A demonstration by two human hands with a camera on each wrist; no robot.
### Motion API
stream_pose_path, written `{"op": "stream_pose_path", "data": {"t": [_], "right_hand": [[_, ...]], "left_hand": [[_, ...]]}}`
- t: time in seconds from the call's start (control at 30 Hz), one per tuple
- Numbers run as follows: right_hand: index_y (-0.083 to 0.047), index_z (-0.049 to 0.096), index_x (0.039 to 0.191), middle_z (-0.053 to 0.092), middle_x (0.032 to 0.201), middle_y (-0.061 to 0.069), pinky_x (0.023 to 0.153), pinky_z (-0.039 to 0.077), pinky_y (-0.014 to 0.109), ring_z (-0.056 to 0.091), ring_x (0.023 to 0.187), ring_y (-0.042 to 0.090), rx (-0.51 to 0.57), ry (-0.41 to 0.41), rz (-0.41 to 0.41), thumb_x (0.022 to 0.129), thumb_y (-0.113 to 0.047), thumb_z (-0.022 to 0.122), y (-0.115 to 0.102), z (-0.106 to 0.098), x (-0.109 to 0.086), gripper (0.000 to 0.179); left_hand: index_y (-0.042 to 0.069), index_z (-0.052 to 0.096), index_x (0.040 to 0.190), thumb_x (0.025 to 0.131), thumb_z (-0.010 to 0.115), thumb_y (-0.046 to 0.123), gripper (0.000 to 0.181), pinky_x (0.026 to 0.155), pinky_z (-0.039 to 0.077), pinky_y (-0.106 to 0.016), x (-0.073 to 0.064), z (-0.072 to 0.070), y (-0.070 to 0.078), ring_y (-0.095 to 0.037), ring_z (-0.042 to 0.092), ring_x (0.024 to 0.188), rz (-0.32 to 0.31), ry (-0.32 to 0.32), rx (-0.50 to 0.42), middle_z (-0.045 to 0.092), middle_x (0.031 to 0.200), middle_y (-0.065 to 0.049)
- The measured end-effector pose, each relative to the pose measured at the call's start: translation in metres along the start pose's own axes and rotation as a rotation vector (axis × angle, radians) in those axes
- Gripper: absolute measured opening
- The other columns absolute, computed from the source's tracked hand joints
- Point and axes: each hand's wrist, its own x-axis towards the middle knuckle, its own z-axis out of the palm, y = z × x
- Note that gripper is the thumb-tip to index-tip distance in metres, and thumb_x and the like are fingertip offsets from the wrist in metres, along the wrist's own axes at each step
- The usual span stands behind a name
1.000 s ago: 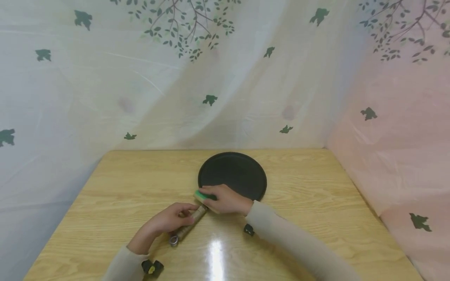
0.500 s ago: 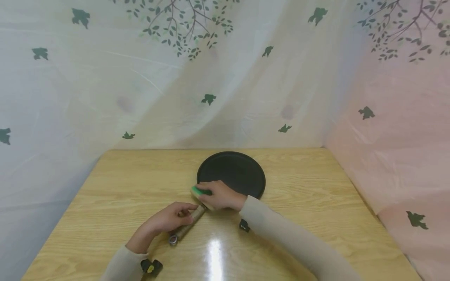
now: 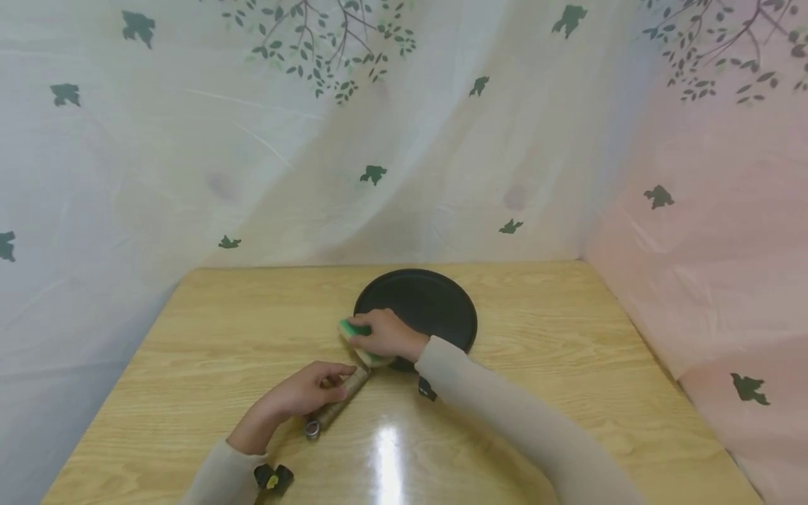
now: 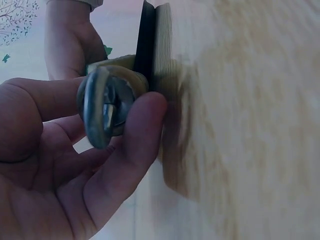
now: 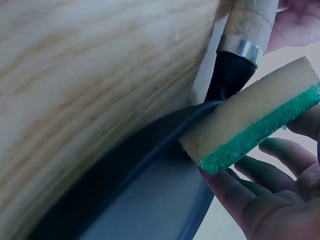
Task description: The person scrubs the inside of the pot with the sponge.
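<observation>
A round black frying pan [image 3: 435, 301] lies on the wooden table, its handle slanting toward the front left. My left hand [image 3: 312, 389] grips the wooden handle [image 3: 344, 407], thumb and fingers around it. In the left wrist view the metal hanging ring [image 4: 97, 107] at the handle's end faces the camera. My right hand [image 3: 388, 335] holds a sponge [image 3: 350, 331] with a green scouring side and a pale yellow side. In the right wrist view the sponge [image 5: 260, 112] lies over the pan's rim by the handle joint, yellow side toward the pan.
Wood-grain tabletop [image 3: 536, 365] surrounds the pan. Cloth curtains [image 3: 404, 140] printed with leaves and birds hang behind and at the sides. A black wrist device [image 3: 274, 480] sits by the left cuff, and another [image 3: 426, 388] under the right.
My right hand has moved away from me and slightly left with the sponge, from the handle joint up over the pan's rim. The left hand keeps its place on the handle.
</observation>
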Motion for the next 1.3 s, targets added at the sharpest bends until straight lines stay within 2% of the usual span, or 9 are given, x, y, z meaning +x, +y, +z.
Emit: {"op": "stream_pose_path", "data": {"t": [0.07,0.13,0.3,0.53,0.7,0.9,1.0,1.13,1.3], "right_hand": [[-0.011,0.057,0.152,0.055,0.154,0.015,0.063,0.054,0.024,0.064,0.061,0.010,0.019,0.008,0.022,0.104,-0.030,0.068,0.000,0.000,0.004,0.052],[-0.012,0.059,0.151,0.057,0.153,0.014,0.059,0.053,0.023,0.062,0.059,0.008,0.039,0.018,0.045,0.104,-0.030,0.069,0.000,-0.001,0.007,0.051],[-0.012,0.061,0.149,0.061,0.148,0.014,0.064,0.052,0.024,0.061,0.066,0.009,0.056,0.050,0.091,0.102,-0.030,0.071,-0.004,0.000,0.016,0.051],[-0.013,0.060,0.150,0.069,0.134,0.017,0.058,0.053,0.025,0.060,0.060,0.010,0.067,0.097,0.131,0.103,-0.029,0.070,-0.009,0.001,0.029,0.050],[-0.014,0.058,0.151,0.063,0.144,0.016,0.069,0.053,0.024,0.063,0.074,0.011,0.054,0.107,0.151,0.104,-0.031,0.069,-0.005,0.000,0.032,0.051],[-0.010,0.054,0.154,0.066,0.140,0.018,0.075,0.055,0.031,0.061,0.067,0.015,0.059,0.133,0.164,0.107,-0.033,0.064,-0.001,-0.001,0.039,0.054],[-0.011,0.055,0.154,0.064,0.143,0.016,0.080,0.054,0.033,0.061,0.073,0.015,0.061,0.158,0.182,0.107,-0.035,0.064,0.000,-0.003,0.044,0.054],[-0.010,0.056,0.152,0.061,0.147,0.016,0.080,0.054,0.032,0.061,0.076,0.015,0.061,0.180,0.194,0.106,-0.034,0.064,0.002,-0.003,0.048,0.052],[-0.008,0.054,0.153,0.061,0.147,0.018,0.078,0.055,0.031,0.060,0.076,0.018,0.027,0.196,0.182,0.107,-0.028,0.063,0.006,-0.007,0.052,0.051]], "left_hand": [[-0.012,0.055,0.143,0.102,0.067,0.008,0.047,0.082,0.052,-0.036,0.000,0.000,0.000,-0.024,0.060,0.104,-0.003,0.002,0.001,0.068,0.124,-0.019],[-0.012,0.056,0.143,0.102,0.067,0.008,0.047,0.082,0.052,-0.036,0.001,-0.001,0.000,-0.024,0.060,0.105,-0.003,0.005,0.006,0.067,0.126,-0.020],[-0.011,0.057,0.143,0.102,0.067,0.008,0.046,0.084,0.052,-0.038,0.000,-0.002,0.000,-0.025,0.061,0.107,0.002,0.004,0.005,0.066,0.129,-0.022],[-0.014,0.054,0.143,0.103,0.066,0.008,0.047,0.088,0.054,-0.040,0.000,-0.003,-0.001,-0.026,0.063,0.108,0.006,-0.008,-0.018,0.066,0.129,-0.025],[-0.015,0.053,0.143,0.103,0.066,0.007,0.047,0.087,0.055,-0.039,0.000,-0.003,0.000,-0.027,0.064,0.108,0.009,-0.018,-0.035,0.065,0.130,-0.026],[-0.014,0.054,0.143,0.103,0.066,0.008,0.047,0.087,0.055,-0.039,0.001,-0.004,-0.002,-0.026,0.064,0.107,0.002,-0.019,-0.041,0.068,0.125,-0.023],[-0.013,0.055,0.143,0.104,0.066,0.010,0.046,0.089,0.054,-0.042,0.001,-0.004,-0.003,-0.027,0.063,0.108,-0.003,-0.019,-0.052,0.067,0.126,-0.022],[-0.012,0.055,0.144,0.104,0.065,0.010,0.046,0.091,0.054,-0.046,0.001,-0.004,-0.004,-0.029,0.063,0.110,-0.005,-0.017,-0.061,0.066,0.129,-0.023],[-0.011,0.056,0.143,0.103,0.067,0.009,0.047,0.091,0.054,-0.046,0.001,-0.001,-0.002,-0.028,0.063,0.109,-0.032,-0.008,-0.060,0.068,0.122,-0.019]]}}
